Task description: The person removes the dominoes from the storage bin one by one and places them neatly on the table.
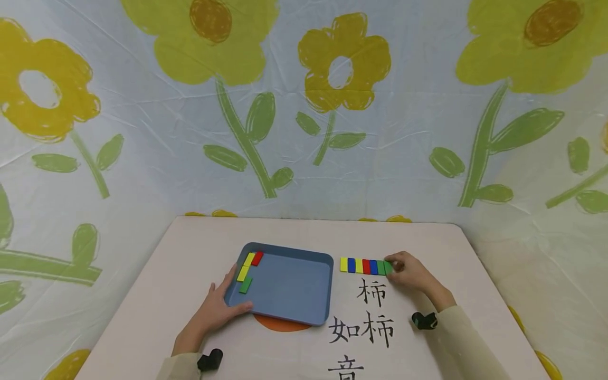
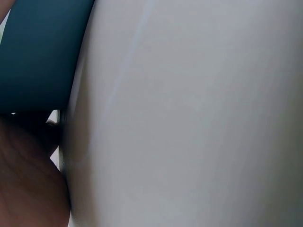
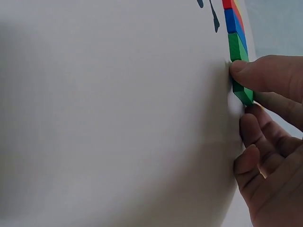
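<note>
In the head view my right hand (image 1: 409, 270) pinches the green block (image 1: 388, 268) at the right end of a row of flat coloured blocks. The right wrist view shows the thumb and a finger on this block, which touches another green block (image 3: 236, 46). My left hand (image 1: 216, 310) lies spread against the near left corner of a blue-grey tray (image 1: 294, 314), thumb along the front rim, other fingers along the left side. Inside the tray, at its left, are two yellow blocks (image 1: 243, 273), a red block (image 1: 257, 258) and a green block (image 1: 245, 285).
The row also has a yellow block (image 1: 343, 264) at its left end, then blue, yellow, red and blue ones. Large black printed characters (image 1: 372, 293) mark the tabletop (image 1: 161, 295) below the row. A flower-patterned curtain (image 1: 404, 158) stands behind the table.
</note>
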{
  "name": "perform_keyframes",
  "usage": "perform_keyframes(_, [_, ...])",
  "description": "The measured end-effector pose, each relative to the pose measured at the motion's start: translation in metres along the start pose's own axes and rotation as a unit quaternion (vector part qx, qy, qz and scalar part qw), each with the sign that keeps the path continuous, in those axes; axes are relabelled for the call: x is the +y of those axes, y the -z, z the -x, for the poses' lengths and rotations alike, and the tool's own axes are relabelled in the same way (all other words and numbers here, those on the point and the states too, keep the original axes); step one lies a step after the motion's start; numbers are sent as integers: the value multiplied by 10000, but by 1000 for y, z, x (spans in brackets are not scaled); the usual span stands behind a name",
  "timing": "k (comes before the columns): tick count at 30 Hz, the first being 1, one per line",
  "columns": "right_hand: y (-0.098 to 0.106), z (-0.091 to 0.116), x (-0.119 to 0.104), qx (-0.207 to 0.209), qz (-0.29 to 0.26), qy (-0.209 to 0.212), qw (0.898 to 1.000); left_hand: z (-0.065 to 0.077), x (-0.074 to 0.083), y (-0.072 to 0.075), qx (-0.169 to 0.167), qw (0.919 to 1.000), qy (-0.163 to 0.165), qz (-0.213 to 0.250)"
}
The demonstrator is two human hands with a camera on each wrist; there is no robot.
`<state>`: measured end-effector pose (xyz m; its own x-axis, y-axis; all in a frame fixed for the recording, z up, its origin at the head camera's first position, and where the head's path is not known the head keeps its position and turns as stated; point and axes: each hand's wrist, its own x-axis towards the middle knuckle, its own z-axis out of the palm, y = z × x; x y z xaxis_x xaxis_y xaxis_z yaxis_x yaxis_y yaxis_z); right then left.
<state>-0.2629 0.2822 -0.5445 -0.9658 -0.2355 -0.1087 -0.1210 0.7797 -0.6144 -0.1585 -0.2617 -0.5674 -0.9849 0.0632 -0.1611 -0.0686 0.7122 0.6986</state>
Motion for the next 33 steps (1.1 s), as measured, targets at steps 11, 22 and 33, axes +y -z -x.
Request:
perform_keyframes(11, [-1,-2,1,-56,-39,11,10000,0,3,1,-24,10000,50,-22])
perform_keyframes(22, [3,1,-3,-95,-40,13,9999,0,1,-2,21,10000,-16,3])
perform_keyframes(33, [8,4,-8,-118,-21,-4,9999,0,0,-2,8,10000,-5,-26])
